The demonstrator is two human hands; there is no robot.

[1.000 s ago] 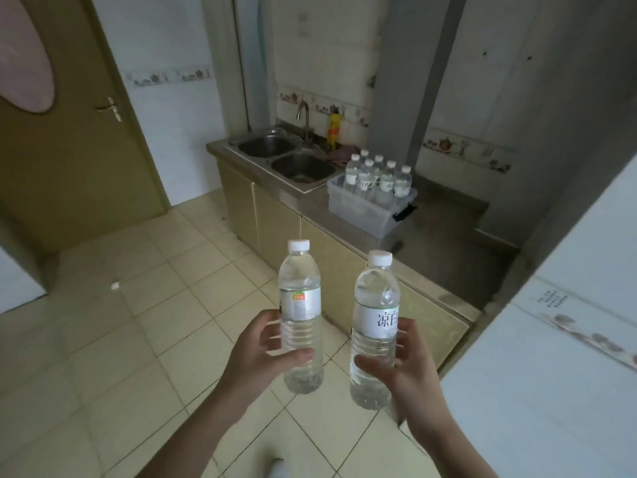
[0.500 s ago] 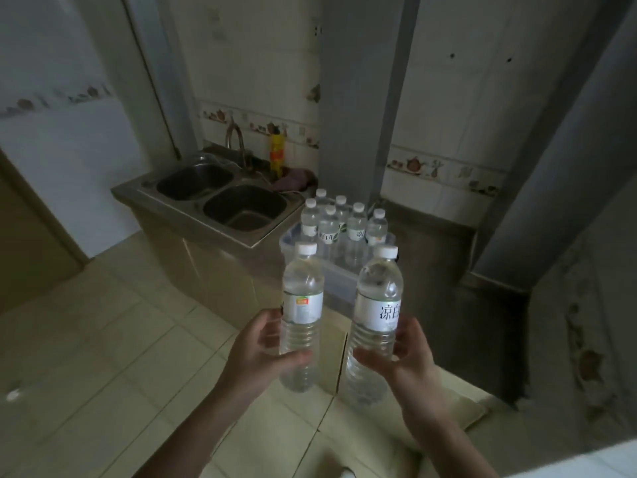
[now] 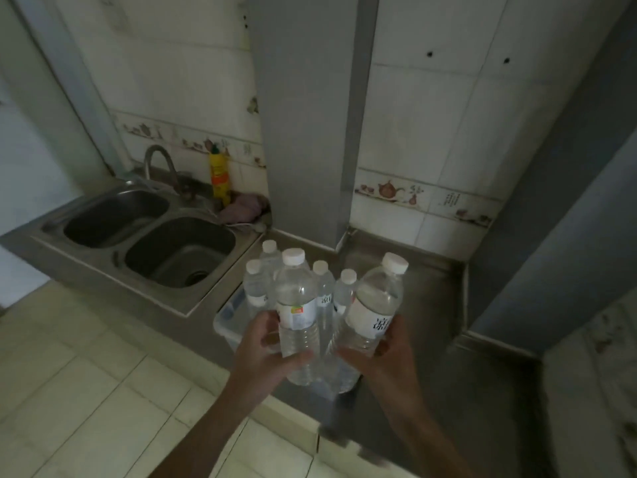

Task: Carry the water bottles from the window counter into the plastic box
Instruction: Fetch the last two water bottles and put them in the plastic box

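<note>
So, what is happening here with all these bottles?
A person is carrying two water bottles, one in each hand. The left hand grips the bottle with the orange mark on its label, held upright; the right hand grips the bottle with printed characters, tilted to the right. Both are held just above the clear plastic box on the steel counter beside the sink. Several bottles already stand in the box. The two held ones are not yet set down.
</note>
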